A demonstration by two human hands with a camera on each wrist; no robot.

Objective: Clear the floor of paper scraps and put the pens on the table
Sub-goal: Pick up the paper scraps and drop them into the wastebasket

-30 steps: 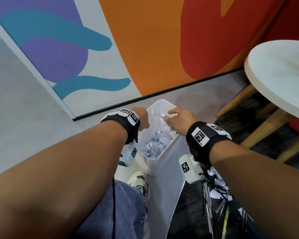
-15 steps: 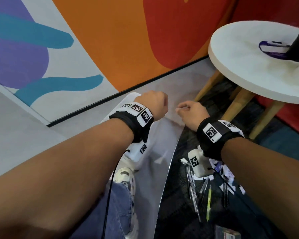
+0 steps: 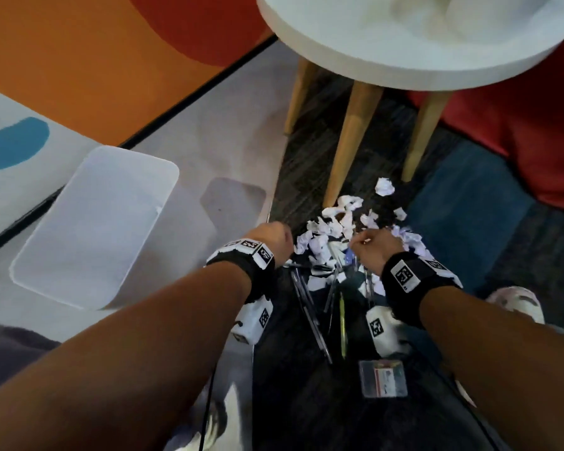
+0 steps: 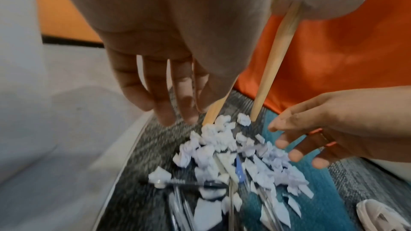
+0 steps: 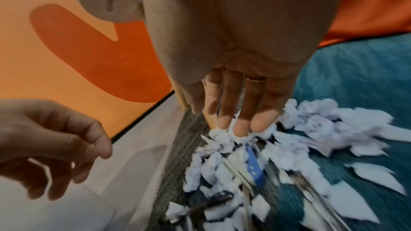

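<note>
A heap of white paper scraps (image 3: 345, 222) lies on the dark carpet by the table legs. Several pens (image 3: 308, 307), one of them yellow (image 3: 342, 320), lie mixed in and just in front of it. My left hand (image 3: 279, 237) hovers at the heap's left edge, and the left wrist view shows its fingers (image 4: 175, 111) hanging relaxed and empty above the scraps (image 4: 233, 155). My right hand (image 3: 365, 245) reaches down with straight fingers, its fingertips (image 5: 235, 126) touching the top of the scraps (image 5: 311, 129). The round white table (image 3: 306, 50) stands behind.
A white bin (image 3: 46, 265) stands on the grey floor at the left, next to the painted wall. Wooden table legs (image 3: 349, 141) rise just behind the heap. A clear badge card (image 3: 383, 379) lies on the carpet nearer me, and a shoe (image 3: 515, 304) is at the right.
Both hands have left the bin and moved right and down to the scrap heap. The right hand's fingers have straightened onto the scraps. The view has swung right, so the bin is now on the left.
</note>
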